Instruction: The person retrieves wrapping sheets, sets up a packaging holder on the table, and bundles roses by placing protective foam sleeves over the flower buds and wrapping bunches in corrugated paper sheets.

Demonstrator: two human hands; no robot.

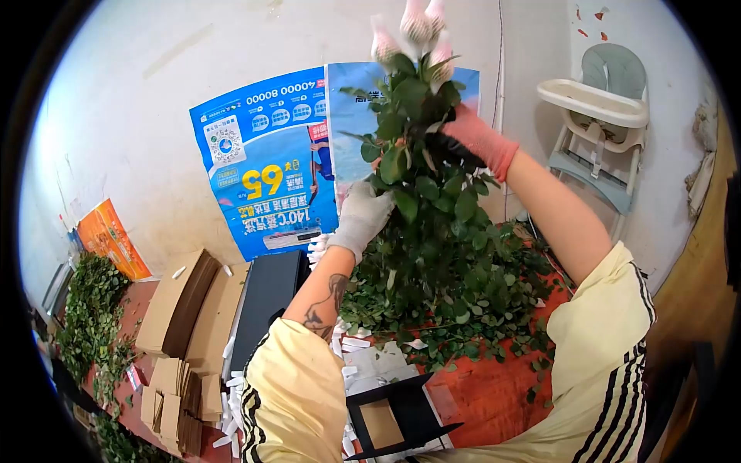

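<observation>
the bunch of flowers [427, 187] is up above the counter [482, 393], in front of a blue poster [351, 100]. its pale flower heads [415, 27] are at the top and wear little white nets. the left grip [363, 216], a hand in a white glove, is bent round the left side of the bunch and holds it there. the right grip [477, 139], a hand in a pink glove, is higher up on the right side, under the flower heads. it touches the leaves, but they hide its fingertips, so i cannot tell how tight it is. something dark [454, 150] is by its palm, and i cannot tell what that is.

to hold this bunch well, i think both hands should stay on the stems and off the flower heads. the heads look soft, and a hard squeeze could hurt them. the left grip should be snug, so no stem slips down. the right grip should be gentle, as it is so near the heads. it is good if the heads point up and sit level; some look a bit lower than the others.

lots of loose leaves [455, 316] lie under the bunch, so low stems could get caught there. i cannot see where the stems end. the open black box [421, 417] is well below, near the person.
</observation>
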